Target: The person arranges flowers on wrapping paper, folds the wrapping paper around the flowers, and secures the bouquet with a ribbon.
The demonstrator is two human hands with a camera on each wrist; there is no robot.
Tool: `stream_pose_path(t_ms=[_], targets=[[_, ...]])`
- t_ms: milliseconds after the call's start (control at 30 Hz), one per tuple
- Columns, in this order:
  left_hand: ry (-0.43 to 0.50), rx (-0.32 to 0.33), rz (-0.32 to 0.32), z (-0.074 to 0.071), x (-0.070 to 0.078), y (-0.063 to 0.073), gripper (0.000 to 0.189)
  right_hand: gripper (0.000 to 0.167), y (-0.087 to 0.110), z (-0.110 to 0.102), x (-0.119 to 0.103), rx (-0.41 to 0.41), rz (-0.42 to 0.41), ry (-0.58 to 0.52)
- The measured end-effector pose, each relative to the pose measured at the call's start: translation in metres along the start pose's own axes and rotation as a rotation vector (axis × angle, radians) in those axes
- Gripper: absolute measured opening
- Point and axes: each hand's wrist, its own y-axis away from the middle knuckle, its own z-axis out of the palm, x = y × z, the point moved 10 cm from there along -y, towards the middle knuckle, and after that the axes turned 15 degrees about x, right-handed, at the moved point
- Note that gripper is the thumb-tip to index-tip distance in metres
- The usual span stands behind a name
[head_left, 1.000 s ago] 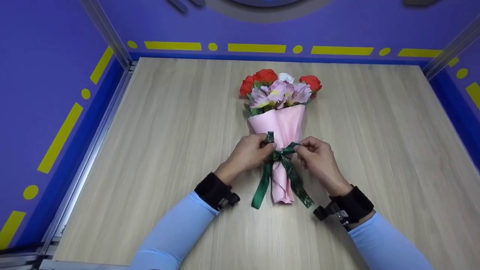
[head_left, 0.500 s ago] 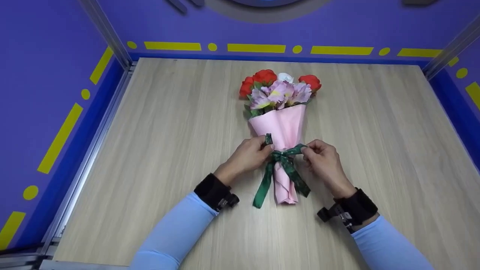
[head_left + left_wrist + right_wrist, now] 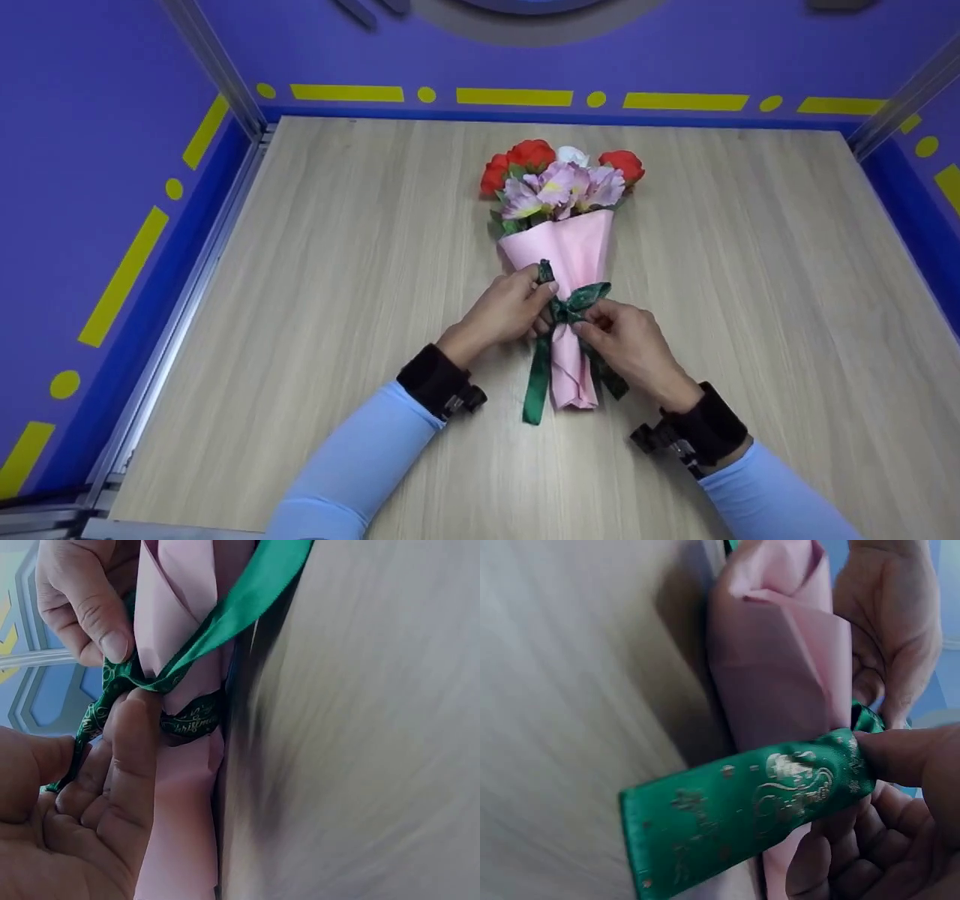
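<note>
A bouquet in pink wrapping paper (image 3: 574, 255) lies on the table, its red, white and lilac flowers (image 3: 559, 184) toward the back. Round its narrow part runs a green ribbon (image 3: 566, 309) with a knot in front, a loop at the upper right and two tails hanging down. My left hand (image 3: 504, 304) pinches a ribbon loop between thumb and fingers, left of the knot. Just right of the knot, my right hand (image 3: 630, 341) pinches the right tail; gold print shows on this ribbon tail (image 3: 735, 802) in the right wrist view.
The wooden table (image 3: 337, 262) extends on both sides of the bouquet. Blue walls (image 3: 517, 64) with yellow marks enclose it at the back and sides. A metal rail (image 3: 180, 300) runs along the left edge.
My right hand has let go of the upper right loop and moved down and left to the right tail by the knot. My left hand keeps its pinch, shifted slightly right.
</note>
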Motion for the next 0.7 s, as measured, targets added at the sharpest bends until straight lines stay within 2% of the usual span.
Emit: stream_pose_path(t_ms=[133, 233, 367, 467, 600, 700], targets=[[-0.021, 0.021, 0.002, -0.002, -0.001, -0.001, 0.022, 0.010, 0.000, -0.001, 0.010, -0.058, 0.038, 0.034], [-0.009, 0.008, -0.001, 0.000, -0.002, -0.001, 0.022, 0.010, -0.001, -0.002, 0.009, -0.079, 0.029, 0.054], [0.014, -0.024, 0.007, 0.003, 0.001, -0.001, 0.023, 0.020, -0.005, -0.011, -0.009, 0.025, -0.044, 0.042], [0.007, -0.027, 0.052, 0.003, 0.005, -0.001, 0.023, 0.023, -0.010, -0.015, -0.026, 0.099, -0.106, 0.013], [-0.001, -0.020, 0.134, 0.004, 0.011, 0.000, 0.018, 0.028, -0.018, -0.008, -0.038, 0.090, -0.131, -0.080], [-0.010, -0.022, 0.158, 0.007, 0.013, 0.001, 0.018, 0.017, -0.023, -0.008, -0.037, 0.110, -0.088, -0.166]])
